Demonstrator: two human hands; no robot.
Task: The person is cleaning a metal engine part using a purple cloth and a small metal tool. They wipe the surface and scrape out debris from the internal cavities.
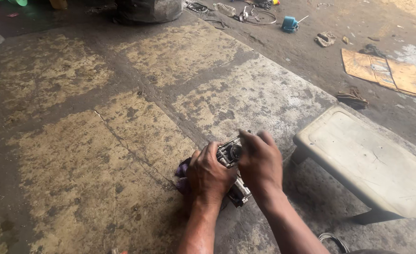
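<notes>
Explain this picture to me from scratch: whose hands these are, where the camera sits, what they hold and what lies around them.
The one picture comes from a camera worn on a person's head, looking down at their own two bare hands over a stained, cracked concrete floor. The left hand and the right hand together grip a small metal engine-like part, with a purple cloth under the left hand. Beside them on the right stands a low, dirty plastic stool. Farther off lie flattened cardboard, a small blue container, a plastic bottle and a few rags. What exactly the metal part is cannot be told.
</notes>
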